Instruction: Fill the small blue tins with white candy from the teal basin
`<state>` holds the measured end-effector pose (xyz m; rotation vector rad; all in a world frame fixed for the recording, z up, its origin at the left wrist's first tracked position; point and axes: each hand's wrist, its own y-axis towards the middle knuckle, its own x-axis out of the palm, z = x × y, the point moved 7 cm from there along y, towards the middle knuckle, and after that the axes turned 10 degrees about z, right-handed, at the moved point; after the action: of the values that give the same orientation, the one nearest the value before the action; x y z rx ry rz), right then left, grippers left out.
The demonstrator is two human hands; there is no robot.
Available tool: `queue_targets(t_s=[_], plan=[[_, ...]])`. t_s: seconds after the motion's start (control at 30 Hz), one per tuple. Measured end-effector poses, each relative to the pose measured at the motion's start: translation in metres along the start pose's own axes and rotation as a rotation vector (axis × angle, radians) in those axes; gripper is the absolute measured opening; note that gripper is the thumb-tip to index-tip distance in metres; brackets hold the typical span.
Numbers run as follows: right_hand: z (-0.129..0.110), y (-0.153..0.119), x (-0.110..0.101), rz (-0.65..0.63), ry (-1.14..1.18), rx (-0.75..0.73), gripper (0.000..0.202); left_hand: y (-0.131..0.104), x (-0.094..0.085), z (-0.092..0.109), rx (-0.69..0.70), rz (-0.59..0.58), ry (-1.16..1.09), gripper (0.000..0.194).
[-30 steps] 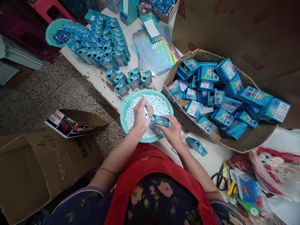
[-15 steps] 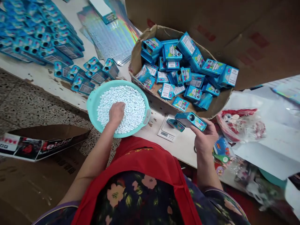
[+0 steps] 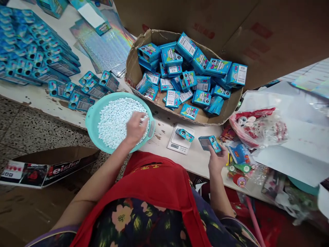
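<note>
A mint-green basin (image 3: 90,132) full of small white candies (image 3: 113,120) sits at the table's front edge. My left hand (image 3: 136,128) is over its right side, fingers curled closed around some candies that the hand mostly hides. Right of the scale, my right hand (image 3: 218,157) grips a small blue candy box (image 3: 209,143), tilted, with a round hole in its narrow end. A second blue box (image 3: 185,134) lies on the white digital scale (image 3: 177,148); its opening also shows.
Behind the scale, a cut-down carton (image 3: 133,65) holds many blue boxes. Several boxes (image 3: 87,85) stand left of the basin, before a large stack (image 3: 38,51). Shiny holographic sheets (image 3: 102,44) lie behind. Plastic bags (image 3: 259,128) and small packets (image 3: 239,154) crowd the right side.
My left hand has risen out of the candies and shifted toward the basin's right side. My right hand has moved its box away from the scale, rightward and slightly down.
</note>
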<state>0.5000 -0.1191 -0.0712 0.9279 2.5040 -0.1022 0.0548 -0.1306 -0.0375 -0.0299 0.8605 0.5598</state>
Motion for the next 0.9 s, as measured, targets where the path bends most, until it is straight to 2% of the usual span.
queue_targets(t_s=[0.07,0.13,0.17,0.23,0.3,0.37,0.4,0.43,0.5,0.57,0.67,0.73,0.8,0.9], plan=[[0.02,-0.001,0.006,0.016,-0.026,0.009,0.058,-0.015,0.05,0.048,0.191,-0.305,-0.141,0.019],[0.032,-0.005,0.01,0.016,-0.042,-0.001,0.058,-0.035,0.095,0.085,0.346,-0.564,-0.208,0.028],[0.034,-0.007,0.01,0.014,-0.05,-0.008,0.059,-0.042,0.114,0.097,0.385,-0.648,-0.221,0.034],[0.029,-0.013,0.005,0.017,-0.073,-0.034,0.061,-0.05,0.141,0.107,0.393,-0.744,-0.232,0.039],[0.008,-0.019,-0.001,0.03,-0.129,-0.151,0.066,-0.051,0.153,0.107,0.346,-0.768,-0.262,0.035],[-0.025,-0.03,0.003,-0.027,-0.18,-0.333,0.074,-0.05,0.148,0.103,0.269,-0.751,-0.333,0.033],[-0.041,-0.036,0.012,-0.113,-0.179,-0.404,0.077,-0.048,0.141,0.101,0.221,-0.733,-0.381,0.034],[-0.055,-0.044,0.026,-0.255,-0.158,-0.43,0.075,-0.047,0.132,0.098,0.166,-0.719,-0.434,0.035],[-0.079,-0.061,0.058,-0.552,-0.111,-0.4,0.057,-0.046,0.111,0.092,0.011,-0.714,-0.563,0.041],[-0.106,-0.074,0.08,-0.711,-0.072,-0.408,0.035,-0.042,0.089,0.087,-0.2,-0.696,-0.783,0.049],[-0.148,-0.086,0.093,-0.735,-0.024,-0.563,0.029,-0.03,0.059,0.078,-0.566,-0.517,-1.241,0.053],[-0.166,-0.093,0.098,-0.728,-0.019,-0.663,0.033,-0.023,0.049,0.072,-0.746,-0.39,-1.457,0.053],[-0.172,-0.1,0.105,-0.75,-0.042,-0.704,0.032,-0.02,0.051,0.064,-0.899,-0.342,-1.547,0.052],[-0.171,-0.107,0.116,-0.787,-0.094,-0.701,0.03,-0.025,0.067,0.046,-1.167,-0.262,-1.562,0.045]])
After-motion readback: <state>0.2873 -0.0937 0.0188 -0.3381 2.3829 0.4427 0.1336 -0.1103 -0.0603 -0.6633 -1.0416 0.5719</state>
